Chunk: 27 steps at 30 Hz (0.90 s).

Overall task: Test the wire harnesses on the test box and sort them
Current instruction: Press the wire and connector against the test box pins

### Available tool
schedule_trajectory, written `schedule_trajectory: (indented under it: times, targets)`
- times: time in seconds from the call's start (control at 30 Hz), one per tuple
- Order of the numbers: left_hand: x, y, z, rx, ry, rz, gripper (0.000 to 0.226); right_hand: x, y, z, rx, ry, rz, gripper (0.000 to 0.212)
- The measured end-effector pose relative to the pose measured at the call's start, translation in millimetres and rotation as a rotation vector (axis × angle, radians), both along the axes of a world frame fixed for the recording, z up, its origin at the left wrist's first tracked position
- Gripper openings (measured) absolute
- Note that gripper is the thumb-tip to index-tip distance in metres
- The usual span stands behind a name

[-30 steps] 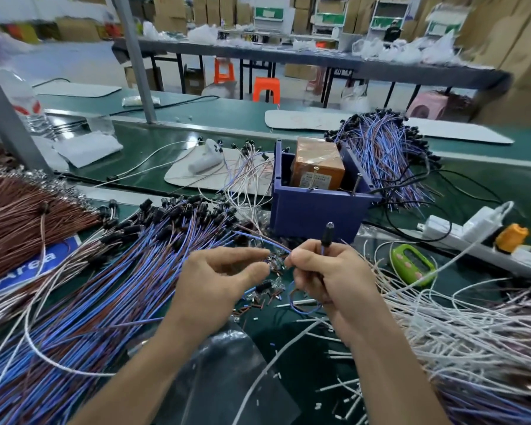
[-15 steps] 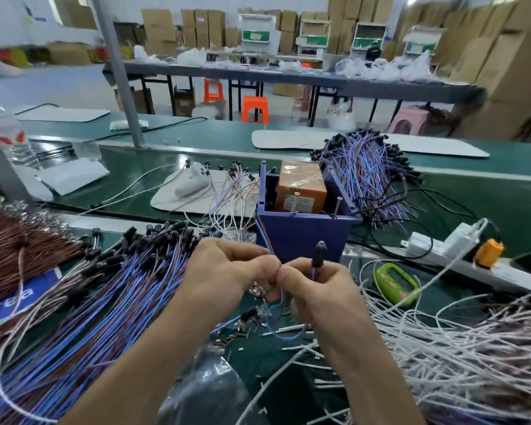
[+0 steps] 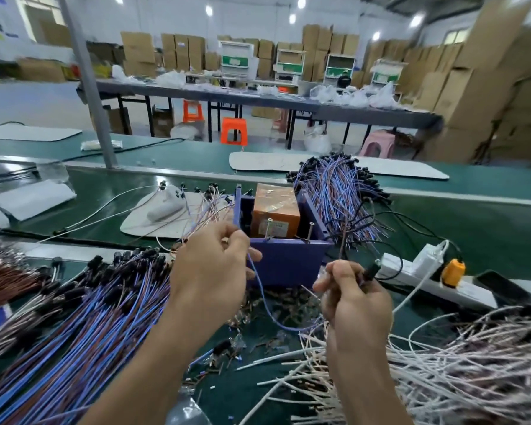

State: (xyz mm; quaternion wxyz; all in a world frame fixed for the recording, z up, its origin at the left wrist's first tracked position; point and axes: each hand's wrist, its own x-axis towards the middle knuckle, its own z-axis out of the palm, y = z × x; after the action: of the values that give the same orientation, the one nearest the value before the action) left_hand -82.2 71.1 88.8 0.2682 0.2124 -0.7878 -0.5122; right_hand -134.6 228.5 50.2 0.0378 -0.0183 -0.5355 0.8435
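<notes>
green matte bench, both hands pinching thin blue wire

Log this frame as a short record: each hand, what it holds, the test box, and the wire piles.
left hand: pinches one end of a blue wire
right hand: grips the wire's other end by the black plug
wire: sags in a loop between the hands, in front of the box
box: purple, open top, orange block inside
left pile: blue-brown harnesses
back pile: same kind, behind the box
white wires: heap at right
</notes>
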Motion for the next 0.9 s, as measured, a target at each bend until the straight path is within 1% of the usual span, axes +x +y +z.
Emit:
schedule_trajectory:
  times: [0.07, 0.1, 0.13, 0.2, 0.27, 0.43, 0.57, 0.7, 0.77, 0.9]
  targets:
    - [-7, 0, -19, 0.243, -0.010, -0.081, 0.023, -1, -2, -13, 0.061, -0.029, -0.012, 0.023]
    - [-9, 2, -27, 0.329, 0.000, -0.105, 0.022, -2, -4, -18, 0.097, -0.032, -0.013, 0.023]
    - [-11, 2, -36, 0.351, 0.010, -0.103, 0.021, -1, -5, -23, 0.132, -0.030, -0.015, 0.022]
    - [-13, 2, -48, 0.297, 0.035, -0.054, 0.023, 0, -7, -26, 0.159, -0.023, -0.003, 0.022]
    - [-15, 1, -53, 0.256, 0.068, -0.007, 0.028, 0, -6, -25, 0.150, -0.033, 0.013, 0.022]
    - [-15, -1, -58, 0.102, 0.121, 0.016, 0.034, -2, -5, -26, 0.108, -0.104, 0.043, 0.022]
    - [-19, 2, -62, 0.029, 0.156, 0.018, 0.030, -4, -4, -27, 0.108, -0.109, 0.052, 0.027]
    - [-21, 1, -66, -0.048, 0.176, 0.028, 0.033, -6, -4, -28, 0.089, -0.123, 0.053, 0.033]
    - [-21, 0, -67, -0.073, 0.176, 0.032, 0.031, -7, -4, -29, 0.077, -0.127, 0.050, 0.036]
    - [-22, -1, -68, -0.091, 0.190, 0.044, 0.024, -9, -4, -31, 0.081, -0.137, 0.049, 0.030]
